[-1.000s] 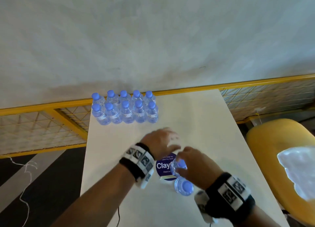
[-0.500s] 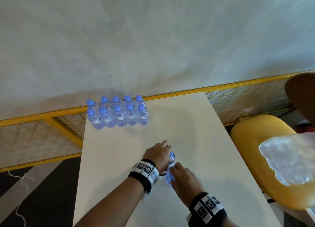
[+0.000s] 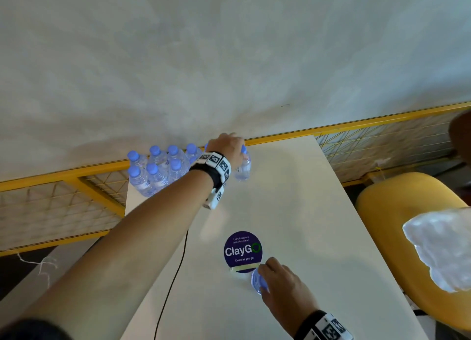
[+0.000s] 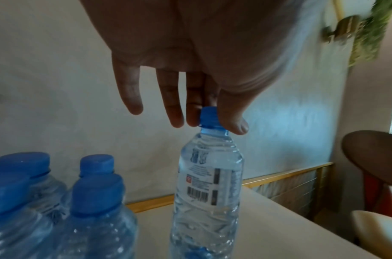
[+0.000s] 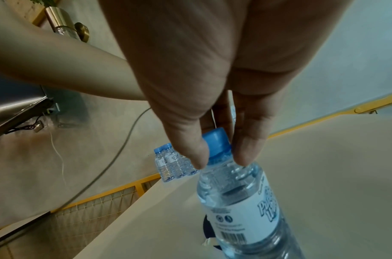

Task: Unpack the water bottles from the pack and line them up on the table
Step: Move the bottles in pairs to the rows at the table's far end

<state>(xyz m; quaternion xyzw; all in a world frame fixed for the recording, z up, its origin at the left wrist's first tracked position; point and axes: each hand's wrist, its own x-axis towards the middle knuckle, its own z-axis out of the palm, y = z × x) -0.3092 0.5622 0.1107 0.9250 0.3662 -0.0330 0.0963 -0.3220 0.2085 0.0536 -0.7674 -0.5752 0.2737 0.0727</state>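
Several clear water bottles (image 3: 158, 168) with blue caps stand in two rows at the table's far left corner. My left hand (image 3: 229, 148) reaches there and pinches the cap of one more bottle (image 3: 243, 168), upright just right of the rows. In the left wrist view my left hand (image 4: 210, 122) holds that bottle (image 4: 208, 184) by its cap with thumb and fingers, beside the standing bottles (image 4: 57, 201). Close to me, my right hand (image 3: 280, 283) pinches the cap of another bottle (image 3: 258, 281). The right wrist view shows my right hand (image 5: 219, 157) gripping that labelled bottle (image 5: 241, 201).
A round purple ClayGo sticker (image 3: 242, 249) lies on the white table (image 3: 293, 212) just beyond my right hand. A thin black cable (image 3: 173, 276) runs along the table's left side. A yellow chair (image 3: 395, 225) with crumpled clear plastic wrap (image 3: 446, 248) stands to the right. A yellow mesh railing (image 3: 356, 145) lines the wall.
My left hand has carried one bottle from the near middle of the table to the far end, beside the rows. My right hand stays near me with the other bottle.
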